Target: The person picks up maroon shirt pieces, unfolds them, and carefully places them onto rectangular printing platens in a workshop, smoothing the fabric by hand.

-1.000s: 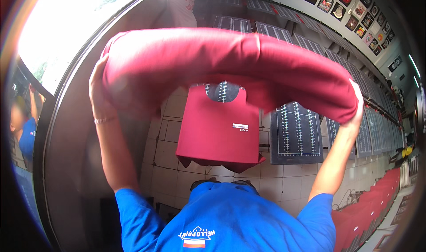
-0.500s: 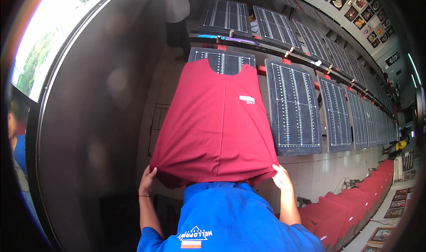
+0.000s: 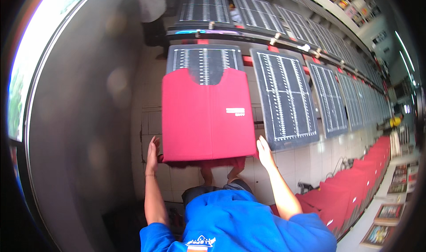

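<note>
A red T-shirt point(image 3: 206, 123) is drawn smooth over a dark board with white ruled scales point(image 3: 177, 55). The board's far end shows beyond the neckline, and a small white print point(image 3: 235, 111) sits on the shirt's right side. Its lower edge hangs loosely under the board's near end. At the near left corner, my left hand point(image 3: 152, 156) is held upright with its fingers stretched out beside the cloth. My right hand point(image 3: 265, 152) is beside the near right corner, fingers extended along the shirt's side. Neither hand grips the fabric; whether the fingertips touch it is unclear.
Similar ruled boards point(image 3: 288, 94) run off to the right, and another row stands behind a dark rail point(image 3: 248, 35). Red shirts point(image 3: 337, 198) lie in a row at lower right. A person point(image 3: 151, 7) stands at far left. Beside me is a dark wall point(image 3: 84, 119).
My hands have let go of the shirt's lower corners. The cloth, earlier pulled wide toward me, now lies flat and squared on the board, its hem tucked down at the near end.
</note>
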The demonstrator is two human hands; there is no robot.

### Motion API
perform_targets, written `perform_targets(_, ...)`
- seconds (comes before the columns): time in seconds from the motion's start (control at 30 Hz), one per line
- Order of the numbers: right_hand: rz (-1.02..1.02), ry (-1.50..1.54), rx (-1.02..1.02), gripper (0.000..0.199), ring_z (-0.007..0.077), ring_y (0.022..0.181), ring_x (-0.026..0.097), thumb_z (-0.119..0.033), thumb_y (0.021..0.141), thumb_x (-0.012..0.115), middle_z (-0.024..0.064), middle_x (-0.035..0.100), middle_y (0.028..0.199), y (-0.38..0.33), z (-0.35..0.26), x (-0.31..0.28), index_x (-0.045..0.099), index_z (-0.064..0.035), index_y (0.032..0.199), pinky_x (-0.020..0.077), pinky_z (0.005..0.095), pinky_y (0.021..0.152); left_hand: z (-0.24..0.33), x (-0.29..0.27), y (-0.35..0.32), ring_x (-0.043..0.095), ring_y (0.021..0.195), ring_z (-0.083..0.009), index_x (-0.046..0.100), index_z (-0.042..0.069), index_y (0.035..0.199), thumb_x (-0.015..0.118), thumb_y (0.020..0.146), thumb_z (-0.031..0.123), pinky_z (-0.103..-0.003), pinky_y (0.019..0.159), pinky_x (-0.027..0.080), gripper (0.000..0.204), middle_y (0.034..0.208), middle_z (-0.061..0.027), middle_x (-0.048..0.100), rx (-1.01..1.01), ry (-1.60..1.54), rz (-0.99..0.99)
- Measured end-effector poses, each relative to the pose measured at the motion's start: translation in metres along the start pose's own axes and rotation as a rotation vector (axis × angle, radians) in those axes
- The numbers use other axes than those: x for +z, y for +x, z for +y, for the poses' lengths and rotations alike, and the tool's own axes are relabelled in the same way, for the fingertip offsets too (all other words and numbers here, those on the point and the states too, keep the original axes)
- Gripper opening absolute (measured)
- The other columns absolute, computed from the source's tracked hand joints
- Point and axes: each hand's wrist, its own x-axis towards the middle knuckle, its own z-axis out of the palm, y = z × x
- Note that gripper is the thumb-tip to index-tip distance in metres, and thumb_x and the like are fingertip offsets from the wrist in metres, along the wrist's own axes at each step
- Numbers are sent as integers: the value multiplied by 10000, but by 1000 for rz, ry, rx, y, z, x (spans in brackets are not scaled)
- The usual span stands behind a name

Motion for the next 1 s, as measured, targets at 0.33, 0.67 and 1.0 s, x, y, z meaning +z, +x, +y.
perform_targets(0.33,-498,978,621,913,240,1311,436,-751,832,448,143,438,1446,14,67,6,385,-76,1443,370,448,1075,-54,12,-13,403,1314,-330,311,163,1476,427,876,717,-574,1013,383,825,1485,-67,383,-378,-295,-104)
perform_targets(0.67,-275,505,377,981,188,1198,494,-397,727,821,164,560,1257,-45,-16,-92,321,140,1379,372,312,1032,22,88,-19,476,1233,-323,402,120,1403,534,940,402,-481,967,454,558,1363,-119,490,-318,297,-228)
perform_targets(1.0,-152,904,-906,646,193,1143,568,-99,706,799,123,608,1226,-120,-183,-297,517,34,1271,429,366,1019,50,460,-4,509,1173,-306,441,106,1339,520,947,363,-455,928,465,475,1286,-119,524,-66,470,-780)
